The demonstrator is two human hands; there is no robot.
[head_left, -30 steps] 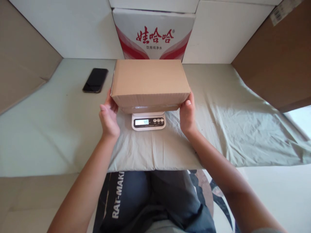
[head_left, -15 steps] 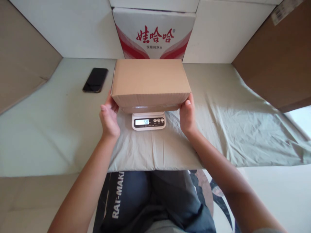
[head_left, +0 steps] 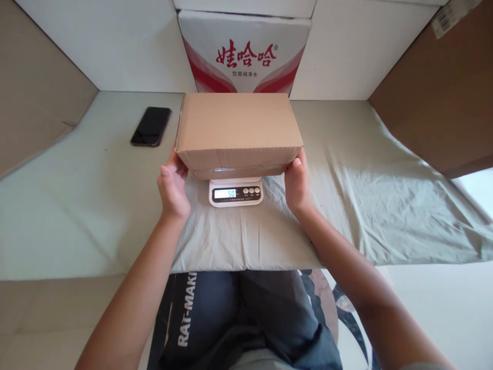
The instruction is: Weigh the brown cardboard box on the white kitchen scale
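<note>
Dark grey trousers (head_left: 215,308), pale lettering down the left leg, partly cut off by the cloth edge; nearest item, well below the fingers of both hands.

Floor (head_left: 416,303), pale with a dark and brown pattern; beneath and to the right of the trousers, below the fingers.

Cloth (head_left: 239,244), pale green, creased, heaviest folds to the right of the right fingers; spread under everything handled.

Kitchen scale (head_left: 235,200), white, black front panel with three round buttons, display reading 50; midway between the two sets of fingers, slightly nearer the wearer.

Left hand (head_left: 174,192), bare, thumb raised, fingers bent against the box's left end near its lower front corner; tips hidden.

Right hand (head_left: 296,185), bare, thumb at the front edge, fingers gripping the opposite end; tips likewise hidden.

Cardboard box (head_left: 239,121), plain brown, clear tape low on the front; held between both hands' fingers, above the scale, hiding its platform. Contact beneath not visible.

Phone (head_left: 151,127), black, face up; beyond and left of the left fingers.

Brown cardboard walls, left (head_left: 34,92) and right (head_left: 435,103); well outside the fingers on either side.

Printed carton (head_left: 244,56), white with red characters and bands; beyond the fingers, behind the box.

White panels (head_left: 354,46); farthest from the fingers, flanking the carton.
</note>
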